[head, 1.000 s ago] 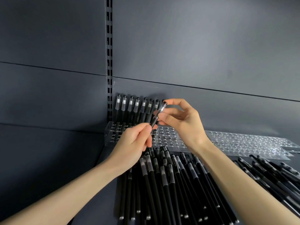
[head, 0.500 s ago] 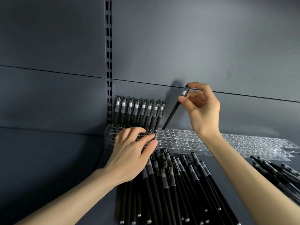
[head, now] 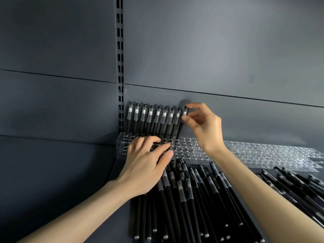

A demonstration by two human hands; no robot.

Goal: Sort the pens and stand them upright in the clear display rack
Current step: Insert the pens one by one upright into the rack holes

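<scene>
Right hand (head: 204,128) pinches pen (head: 180,129) — left hand (head: 145,166) on rack (head: 186,150).

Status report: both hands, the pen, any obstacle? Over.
Right hand pinches pen by its cap, tip at back row of clear rack. Left hand flat on rack front. Nothing in the way; loose pens lie in front.

You face smooth, matt dark-grey panels (head: 210,50), seemingly painted metal, split by a slotted upright (head: 120,77). The rack (head: 189,150) is clear, glossy plastic. The pens (head: 184,199) show matt black barrels and frosted, translucent caps, as does the pen (head: 180,127) in your right hand (head: 205,127).
</scene>
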